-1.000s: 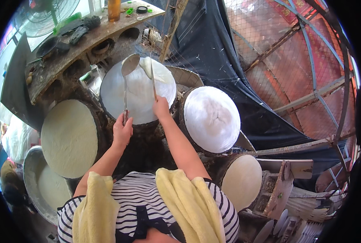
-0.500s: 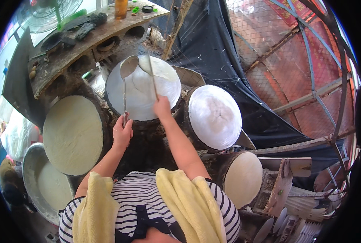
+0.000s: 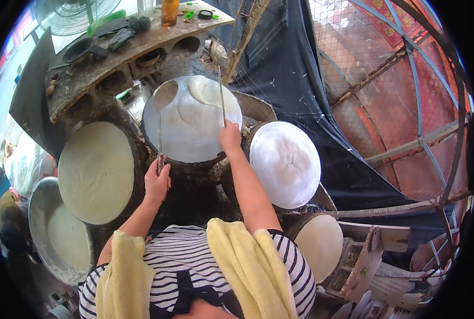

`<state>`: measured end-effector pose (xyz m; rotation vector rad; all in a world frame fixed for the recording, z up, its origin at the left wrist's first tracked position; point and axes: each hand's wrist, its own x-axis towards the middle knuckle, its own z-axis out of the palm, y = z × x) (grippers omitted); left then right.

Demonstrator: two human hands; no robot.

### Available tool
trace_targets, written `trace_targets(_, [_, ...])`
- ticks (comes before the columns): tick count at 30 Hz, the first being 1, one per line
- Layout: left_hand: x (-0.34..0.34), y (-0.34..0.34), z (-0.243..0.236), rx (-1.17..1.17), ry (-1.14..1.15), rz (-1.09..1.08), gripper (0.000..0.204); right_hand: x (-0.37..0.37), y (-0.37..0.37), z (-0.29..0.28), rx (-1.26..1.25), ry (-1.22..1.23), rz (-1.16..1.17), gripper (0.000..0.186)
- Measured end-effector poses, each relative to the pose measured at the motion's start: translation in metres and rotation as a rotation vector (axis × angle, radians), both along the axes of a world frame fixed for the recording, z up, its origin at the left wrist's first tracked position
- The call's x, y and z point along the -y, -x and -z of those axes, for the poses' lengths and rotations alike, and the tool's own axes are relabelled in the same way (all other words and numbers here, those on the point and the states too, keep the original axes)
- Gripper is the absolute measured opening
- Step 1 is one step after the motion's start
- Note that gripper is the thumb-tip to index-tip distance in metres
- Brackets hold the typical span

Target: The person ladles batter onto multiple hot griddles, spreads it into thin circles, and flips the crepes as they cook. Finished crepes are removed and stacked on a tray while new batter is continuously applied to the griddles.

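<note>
My left hand (image 3: 158, 183) is closed round the handle of a long metal ladle (image 3: 165, 94), whose bowl is over the left part of a round griddle (image 3: 192, 148). In my right hand (image 3: 230, 136) is a long thin stick (image 3: 221, 98), pointing away from me over the griddle's right side. Pale batter (image 3: 209, 91) lies in a thick patch at the griddle's far right, with a thinner smear toward the middle. Whether the stick touches the batter I cannot tell.
Left of me stand a griddle covered with a pale sheet (image 3: 96, 173) and a metal basin (image 3: 48, 239) of batter. To the right are a whitish griddle (image 3: 285, 165) and another with a pale round (image 3: 319, 247). A cluttered bench (image 3: 136, 56) and black sheeting (image 3: 295, 80) are behind.
My right hand has moved right with the stick, toward the griddle's right edge. The ladle bowl has shifted slightly left across the griddle. The whole view has shifted a little.
</note>
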<state>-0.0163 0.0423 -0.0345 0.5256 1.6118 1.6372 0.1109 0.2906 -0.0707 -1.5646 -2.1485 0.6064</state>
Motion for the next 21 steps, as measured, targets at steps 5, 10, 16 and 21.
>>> trace_targets(5, [0.009,-0.008,-0.003,-0.006,0.03,-0.014,0.033,0.01,0.018,0.004,0.049,0.071,-0.11,0.03])
trace_targets(10, [0.01,-0.007,0.002,0.007,0.014,-0.02,0.032,0.029,0.035,0.004,-0.021,0.052,-0.175,0.027])
trace_targets(16, [0.015,-0.003,0.002,0.005,0.009,-0.04,0.029,0.045,0.01,-0.014,-0.02,0.103,-0.13,0.028])
trace_targets(21, [0.014,-0.001,-0.003,0.002,0.02,-0.052,0.028,0.044,0.011,0.025,-0.115,0.041,-0.313,0.03])
